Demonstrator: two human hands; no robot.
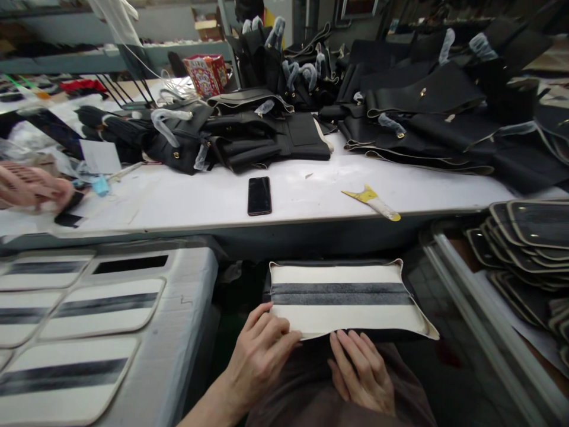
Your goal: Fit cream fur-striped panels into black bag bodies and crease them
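An unfinished black bag body (338, 323) lies over my lap, showing a cream panel with a dark grey strip along its middle. At its near left corner, my left hand (265, 350) is closed on the edge, thumb and forefinger pressed against the cream panel. My right hand (365, 370) grips the black near edge, fingertips together just below the cream border. Part of the right thumb side and whatever lies under the edge are hidden. The far corners of the cream panel stand up slightly.
Cream panels with dark strips (98, 308) lie on a covered surface at left. Dark panels (533, 237) are stacked at right. A phone (259, 196) and a yellow-ended tool (373, 202) lie on the white table (306, 204), before piles of black bags (249, 133).
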